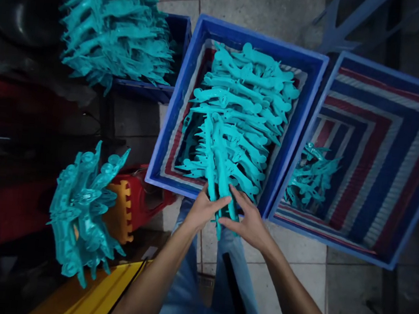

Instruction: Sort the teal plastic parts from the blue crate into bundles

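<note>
My left hand (201, 209) and my right hand (248, 221) both grip a long teal plastic moulded piece (218, 175), a stem with parts branching off it. It rises from my hands over the near edge of a blue crate (183, 80). That crate holds a stack of several like teal pieces (245, 96). Fingers of both hands are curled round the stem's lower end, above my knees in blue jeans.
A second blue crate (416, 216) with a striped red, white and blue liner stands to the right, with a few teal pieces (313, 177) in its near left corner. More teal pieces are heaped at top left (114, 24) and at lower left (80, 211). Tiled floor lies below.
</note>
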Demonstrator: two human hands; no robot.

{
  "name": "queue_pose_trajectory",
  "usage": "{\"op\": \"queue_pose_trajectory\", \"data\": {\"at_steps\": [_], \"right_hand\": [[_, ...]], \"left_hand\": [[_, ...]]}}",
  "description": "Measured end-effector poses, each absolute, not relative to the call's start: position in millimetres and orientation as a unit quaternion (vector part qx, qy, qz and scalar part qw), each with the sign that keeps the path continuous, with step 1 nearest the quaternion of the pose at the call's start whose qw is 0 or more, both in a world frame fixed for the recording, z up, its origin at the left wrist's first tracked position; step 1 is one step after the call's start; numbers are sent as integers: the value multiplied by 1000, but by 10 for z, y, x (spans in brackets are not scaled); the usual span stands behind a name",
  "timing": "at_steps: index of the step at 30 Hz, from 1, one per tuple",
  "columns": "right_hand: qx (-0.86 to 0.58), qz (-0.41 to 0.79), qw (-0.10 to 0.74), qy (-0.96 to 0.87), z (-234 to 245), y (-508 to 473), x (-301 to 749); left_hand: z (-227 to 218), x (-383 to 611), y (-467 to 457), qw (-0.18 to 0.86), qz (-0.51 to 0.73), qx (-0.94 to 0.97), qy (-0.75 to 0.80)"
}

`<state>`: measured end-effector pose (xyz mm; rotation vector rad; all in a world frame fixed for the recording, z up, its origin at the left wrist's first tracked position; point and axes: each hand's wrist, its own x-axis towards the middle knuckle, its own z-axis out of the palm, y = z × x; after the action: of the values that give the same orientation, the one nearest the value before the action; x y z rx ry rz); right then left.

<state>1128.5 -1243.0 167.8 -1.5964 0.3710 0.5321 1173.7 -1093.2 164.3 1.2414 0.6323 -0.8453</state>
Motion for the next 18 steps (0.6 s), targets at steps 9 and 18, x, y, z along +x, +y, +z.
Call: {"op": "queue_pose_trajectory", "data": {"at_steps": [9,18], "right_hand": [[-434,80,777,450,1709,-12843,11015],[-460,2,736,496,1614,-13104,10724]], "left_hand": [[1643,11722,-10680,672,-394,518,353],[1640,11789,-10690,679,-426,513,306]]}}
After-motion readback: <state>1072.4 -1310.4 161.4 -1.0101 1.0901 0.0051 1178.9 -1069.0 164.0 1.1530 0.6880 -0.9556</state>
